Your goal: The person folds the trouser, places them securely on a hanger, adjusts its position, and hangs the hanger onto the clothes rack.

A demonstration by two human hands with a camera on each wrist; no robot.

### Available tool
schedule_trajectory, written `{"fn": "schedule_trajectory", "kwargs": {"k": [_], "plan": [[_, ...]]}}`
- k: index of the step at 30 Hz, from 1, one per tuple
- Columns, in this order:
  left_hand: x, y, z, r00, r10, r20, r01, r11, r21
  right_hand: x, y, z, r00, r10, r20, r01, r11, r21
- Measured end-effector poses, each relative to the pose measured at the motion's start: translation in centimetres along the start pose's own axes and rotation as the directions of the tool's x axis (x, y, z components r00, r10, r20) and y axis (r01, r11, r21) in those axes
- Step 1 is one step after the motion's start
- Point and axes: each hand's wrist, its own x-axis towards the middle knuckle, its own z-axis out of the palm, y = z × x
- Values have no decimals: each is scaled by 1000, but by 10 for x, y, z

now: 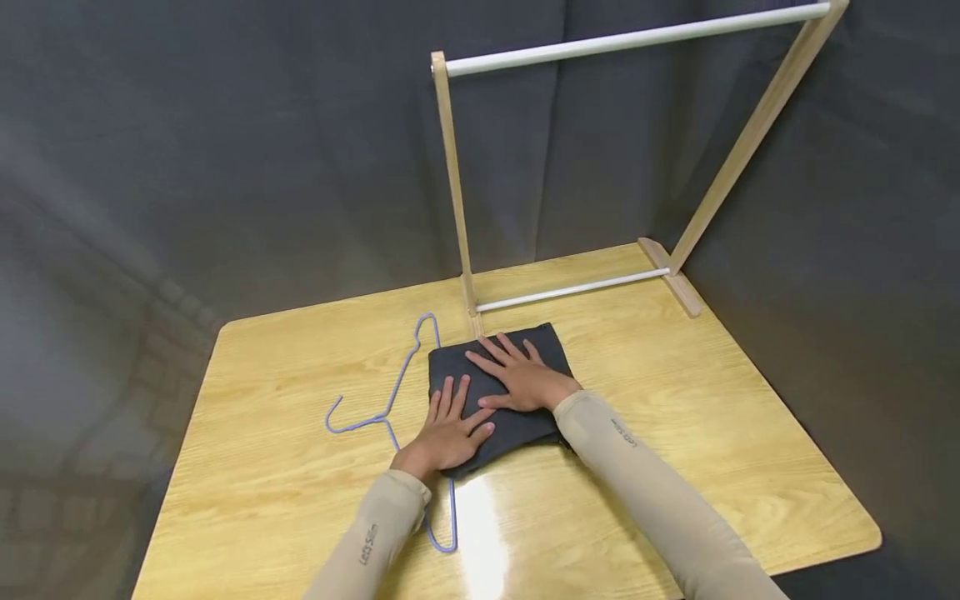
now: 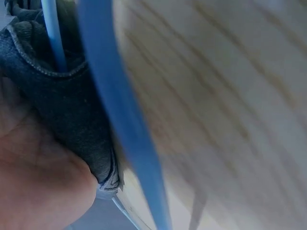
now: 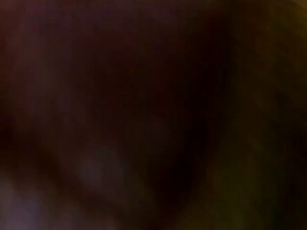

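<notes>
A dark folded cloth [image 1: 517,429] lies on the wooden table, partly covering a blue clothes hanger [image 1: 401,379]. My left hand [image 1: 444,435] rests on the cloth's near left part with its fingers spread. Farther back and to the right, my right hand [image 1: 528,382] lies flat on the same cloth, fingers spread too. In the left wrist view, the cloth's folded edge [image 2: 72,110] sits beside my palm, and a blurred blue bar of the hanger [image 2: 120,105] crosses close to the camera. The right wrist view is too dark to make anything out.
A rack with wooden posts [image 1: 454,183] and a white top rail [image 1: 637,39] stands at the back of the table. Its lower white rail [image 1: 573,291] runs just behind the cloth. Dark curtains [image 1: 262,167] hang behind and beside the table [image 1: 712,417].
</notes>
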Motion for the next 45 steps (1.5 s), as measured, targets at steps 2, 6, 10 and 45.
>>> {"fn": "schedule_trajectory", "kwargs": {"k": [2, 6, 10, 45], "plan": [[0, 0, -1, 1000, 12, -6, -12, 1000, -14, 7, -1, 2, 1000, -24, -15, 24, 1000, 19], [-1, 1, 1, 1000, 28, -5, -28, 999, -27, 16, 0, -1, 999, -38, 16, 37, 997, 63], [-1, 0, 5, 1000, 28, -12, -28, 999, -27, 3, 9, -6, 996, -57, 61, 48, 987, 152], [-18, 20, 1, 914, 188, -359, -103, 965, 242, -91, 4, 32, 886, -175, -430, 161, 985, -67]]}}
